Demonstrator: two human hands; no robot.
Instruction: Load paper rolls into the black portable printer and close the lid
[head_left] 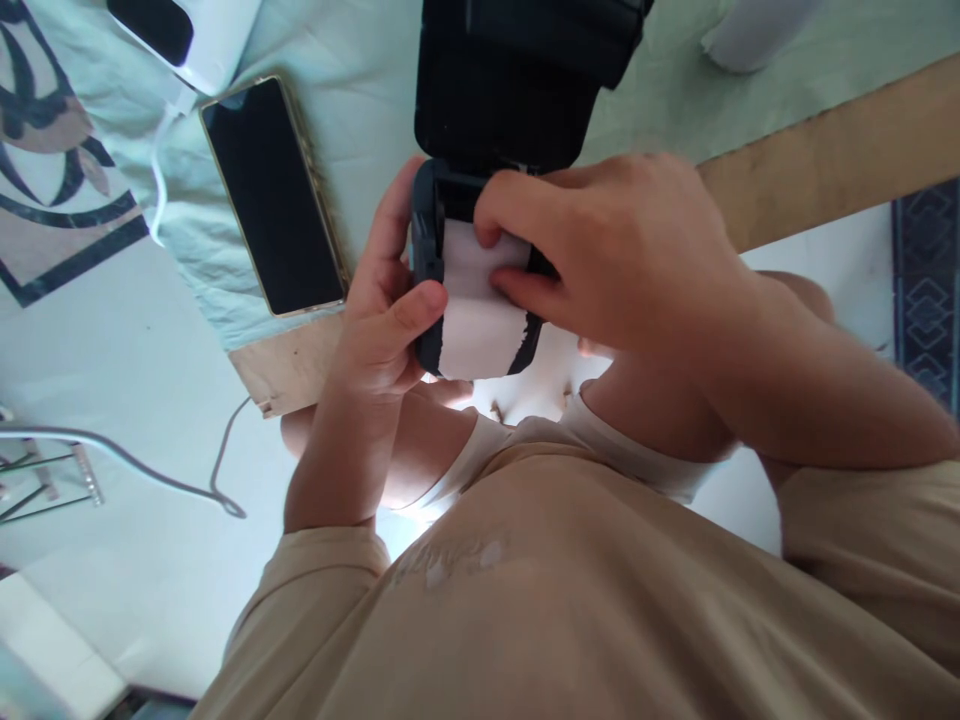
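A small black receipt printer (429, 230) is in front of me at the table's edge, with its black lid (495, 100) swung back open. My left hand (386, 320) is closed around the printer's left side, thumb on its upper edge. A white paper roll (480, 315) lies in the printer, and its torn-edged strip hangs out over the front. My right hand (600, 250) is bent over the roll from the right, with the index finger and thumb curled against the paper. Its other fingers are hidden behind the hand.
A phone (274, 195) lies dark-screened on the green cloth (360, 60), left of the printer. Beyond it is a white device (217, 40) with a white cable (157, 170). A white cylinder (754, 35) stands at the far right. The wooden table edge (832, 150) runs nearby.
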